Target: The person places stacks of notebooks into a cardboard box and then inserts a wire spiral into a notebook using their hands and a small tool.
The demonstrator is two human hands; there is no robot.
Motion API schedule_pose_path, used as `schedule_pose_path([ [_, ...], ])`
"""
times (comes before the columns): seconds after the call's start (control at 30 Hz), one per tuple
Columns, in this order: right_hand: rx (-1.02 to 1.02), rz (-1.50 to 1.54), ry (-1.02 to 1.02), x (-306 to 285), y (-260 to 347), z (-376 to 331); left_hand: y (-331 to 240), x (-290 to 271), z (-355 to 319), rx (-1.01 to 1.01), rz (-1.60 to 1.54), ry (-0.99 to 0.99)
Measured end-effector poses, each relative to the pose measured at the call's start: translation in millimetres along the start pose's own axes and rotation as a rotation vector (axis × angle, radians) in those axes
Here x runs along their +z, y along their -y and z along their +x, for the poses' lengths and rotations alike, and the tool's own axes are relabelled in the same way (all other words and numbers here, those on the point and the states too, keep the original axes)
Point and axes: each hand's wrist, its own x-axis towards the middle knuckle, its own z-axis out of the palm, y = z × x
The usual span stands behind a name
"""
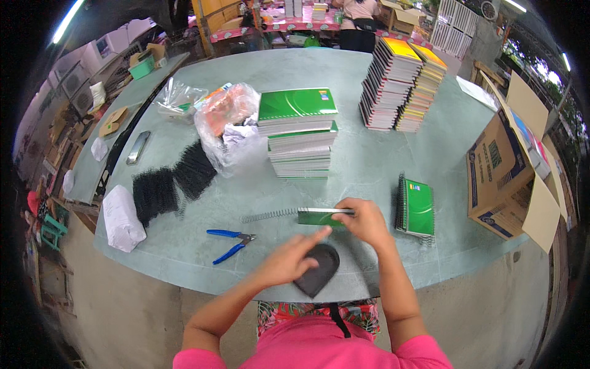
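Gripped near its right end by my right hand (367, 222), a small green notebook (316, 218) stands on its long side with its page edge up. A dark spiral wire coil (268, 214) sticks out leftward from the notebook. My left hand (294, 259) has its fingers stretched out, the fingertips close to the notebook's lower edge; whether they touch it I cannot tell. Under and beside that hand lies a dark heart-shaped tray (319, 277). Blue-handled cutting pliers (232, 245) rest to the left. Several bound green notebooks (420, 209) are stacked on the right.
A tall stack of green notebooks (299, 132) stands mid-table, with yellow-topped stacks (393, 83) behind to the right. Black spiral coils (153, 194), a white paper bundle (123, 218), plastic bags (227, 123) and a phone (138, 147) lie left. An open cardboard box (501, 166) is at right.
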Motion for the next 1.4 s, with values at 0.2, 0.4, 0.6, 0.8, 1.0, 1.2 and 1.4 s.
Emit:
schedule_pose_path([
  [0.2, 0.217, 0.766, -0.039, 11, -36, -9, 1, -25, 31, -0.190, 0.258, -0.133],
  [0.4, 0.166, 0.727, -0.025, 18, -45, -10, -4, -42, 40, -0.002, 0.346, -0.446],
  [0.6, 0.143, 0.655, -0.052, 19, -44, -13, 2, -29, 34, 0.056, 0.239, -0.329],
  [0.8, 0.138, 0.815, -0.036, 20, -44, -13, 1, -29, 43, 0.149, 0.328, -0.141],
  [1.0, -0.215, 0.657, -0.029, 24, -56, -12, -11, -33, 59, 0.193, 0.249, -0.351],
  [1.2, 0.099, 0.583, -0.083, 22, -47, -13, -18, -43, 63, 0.243, 0.218, -0.651],
  [1.4, 0.056, 0.632, -0.118, 27, -51, -10, -8, -24, 55, 0.163, 0.319, -0.530],
])
